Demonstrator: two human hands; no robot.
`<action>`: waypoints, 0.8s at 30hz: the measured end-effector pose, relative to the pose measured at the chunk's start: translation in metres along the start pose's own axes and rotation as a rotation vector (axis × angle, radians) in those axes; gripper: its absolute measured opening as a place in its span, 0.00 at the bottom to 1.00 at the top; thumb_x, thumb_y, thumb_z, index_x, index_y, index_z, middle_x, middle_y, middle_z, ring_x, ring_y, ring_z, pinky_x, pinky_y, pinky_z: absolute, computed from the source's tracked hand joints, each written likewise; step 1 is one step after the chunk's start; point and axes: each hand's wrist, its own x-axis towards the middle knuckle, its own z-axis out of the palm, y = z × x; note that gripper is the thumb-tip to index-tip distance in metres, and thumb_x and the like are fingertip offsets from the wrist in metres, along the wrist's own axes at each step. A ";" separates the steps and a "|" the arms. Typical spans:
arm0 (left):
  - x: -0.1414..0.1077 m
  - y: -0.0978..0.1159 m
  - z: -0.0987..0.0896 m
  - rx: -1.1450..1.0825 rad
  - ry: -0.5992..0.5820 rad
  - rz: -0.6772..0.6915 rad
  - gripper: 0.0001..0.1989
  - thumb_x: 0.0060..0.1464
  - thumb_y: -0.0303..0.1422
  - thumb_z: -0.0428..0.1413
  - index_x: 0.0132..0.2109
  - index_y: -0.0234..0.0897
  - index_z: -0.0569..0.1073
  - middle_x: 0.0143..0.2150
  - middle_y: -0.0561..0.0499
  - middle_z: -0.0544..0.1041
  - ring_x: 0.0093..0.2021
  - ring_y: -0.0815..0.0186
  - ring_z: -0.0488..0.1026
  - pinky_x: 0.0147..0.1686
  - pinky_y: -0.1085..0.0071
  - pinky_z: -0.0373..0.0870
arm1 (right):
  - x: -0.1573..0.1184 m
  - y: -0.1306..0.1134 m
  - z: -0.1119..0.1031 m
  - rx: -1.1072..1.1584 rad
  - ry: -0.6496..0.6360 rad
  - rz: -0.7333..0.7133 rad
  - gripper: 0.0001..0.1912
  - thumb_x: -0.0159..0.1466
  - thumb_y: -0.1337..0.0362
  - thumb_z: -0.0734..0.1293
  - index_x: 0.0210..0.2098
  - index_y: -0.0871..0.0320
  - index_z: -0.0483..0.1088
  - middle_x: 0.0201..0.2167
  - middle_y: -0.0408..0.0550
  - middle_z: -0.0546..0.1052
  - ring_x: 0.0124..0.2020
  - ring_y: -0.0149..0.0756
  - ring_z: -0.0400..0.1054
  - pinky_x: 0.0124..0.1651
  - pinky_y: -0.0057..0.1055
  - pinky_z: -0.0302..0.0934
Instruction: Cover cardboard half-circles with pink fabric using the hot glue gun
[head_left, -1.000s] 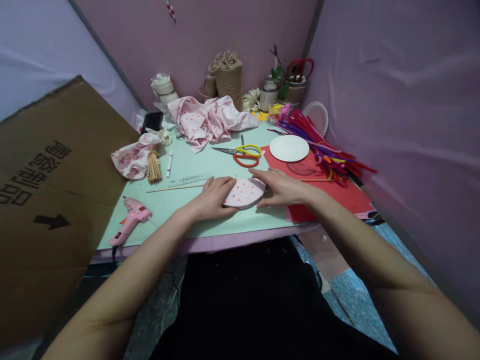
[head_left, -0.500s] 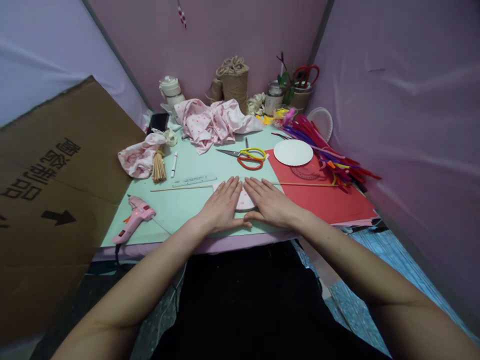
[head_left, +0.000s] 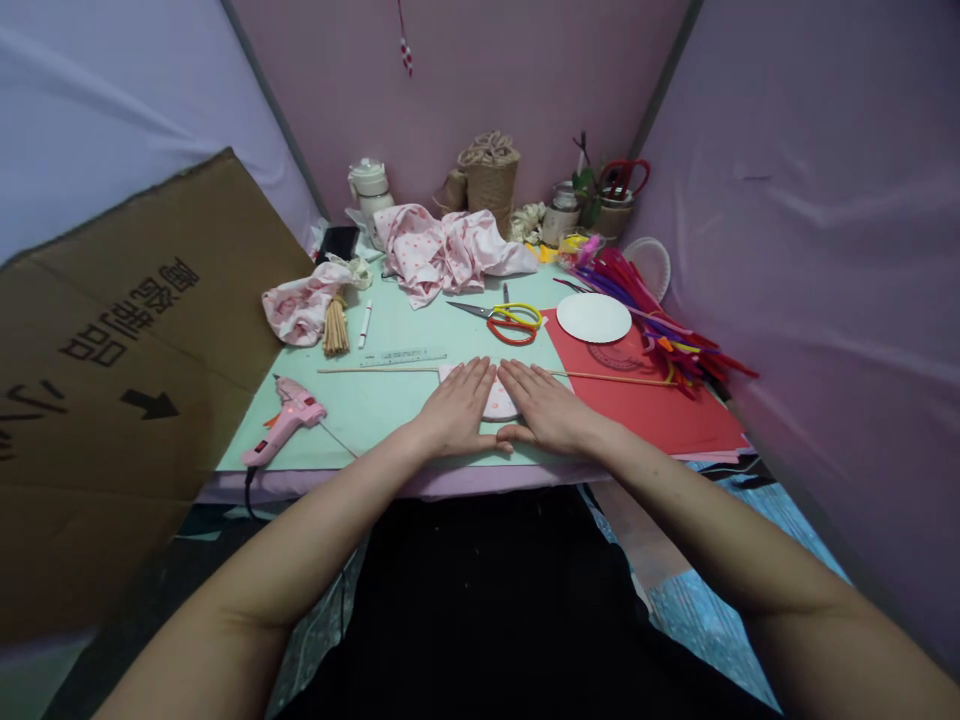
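My left hand [head_left: 459, 408] and my right hand [head_left: 538, 402] lie flat, side by side, palms down on a pale pink patterned cloth piece [head_left: 500, 402] with a rounded near edge. Their thumbs meet below it. Most of the piece is hidden beneath the hands. A long thin wooden stick [head_left: 375, 371] runs crosswise at the fingers and shows on both sides of the piece. Just beyond the fingertips rest scissors [head_left: 510, 320] with one yellow and one red handle. A clear ruler [head_left: 403, 356] lies beyond the stick on the left.
A pink glue gun [head_left: 289, 418] lies at the left. Pink cloth [head_left: 450, 250], a bundle of sticks [head_left: 336, 328] and a white marker [head_left: 365, 324] lie farther back. On the right are a white disc [head_left: 594, 317], red sheets [head_left: 645, 420] and pipe cleaners [head_left: 630, 285]. Cardboard [head_left: 150, 330] leans left.
The camera view has shifted slightly, so the table appears a little farther right. Both hands stay flat on the cloth piece; nothing has been picked up or let go.
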 end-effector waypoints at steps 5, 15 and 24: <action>0.003 0.000 -0.013 -0.016 -0.070 0.003 0.61 0.45 0.65 0.52 0.71 0.23 0.44 0.73 0.28 0.42 0.73 0.46 0.39 0.69 0.53 0.40 | 0.003 0.001 -0.013 0.031 -0.054 -0.008 0.47 0.65 0.38 0.56 0.69 0.68 0.48 0.70 0.69 0.51 0.71 0.56 0.42 0.69 0.58 0.40; 0.049 -0.037 -0.081 0.039 -0.322 -0.233 0.36 0.47 0.46 0.60 0.62 0.36 0.65 0.60 0.38 0.72 0.57 0.48 0.71 0.54 0.58 0.66 | 0.029 0.030 -0.057 0.026 -0.141 0.257 0.27 0.61 0.52 0.68 0.55 0.61 0.68 0.52 0.63 0.74 0.53 0.55 0.69 0.53 0.45 0.64; 0.066 -0.037 -0.103 -0.029 -0.505 -0.089 0.25 0.38 0.45 0.63 0.45 0.39 0.75 0.44 0.48 0.80 0.42 0.57 0.75 0.37 0.69 0.68 | 0.036 0.028 -0.073 0.137 -0.269 0.291 0.24 0.52 0.50 0.74 0.43 0.57 0.73 0.42 0.51 0.78 0.40 0.43 0.72 0.34 0.30 0.60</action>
